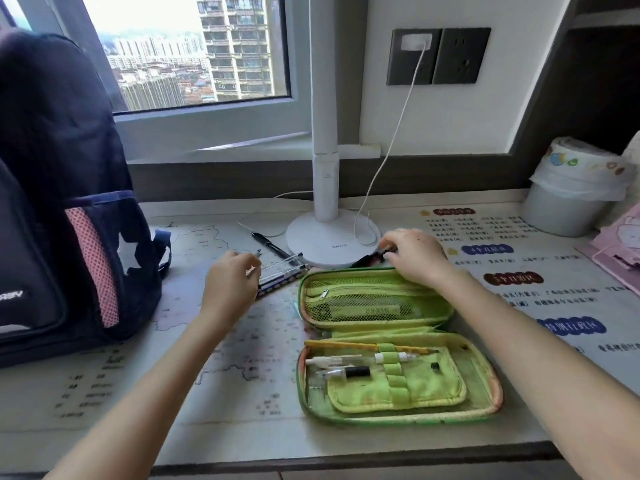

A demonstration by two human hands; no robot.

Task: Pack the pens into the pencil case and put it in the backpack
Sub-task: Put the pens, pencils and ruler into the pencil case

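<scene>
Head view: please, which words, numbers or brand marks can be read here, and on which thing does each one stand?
"5个自治区": brown label on the desk mat.
"特别行政区": blue label on the mat, its start blurred.
Backpack: white letters, cut off and blurred, unreadable.
Lamp base: tiny mark, too small.
Other mat labels and small print: too blurred.
</scene>
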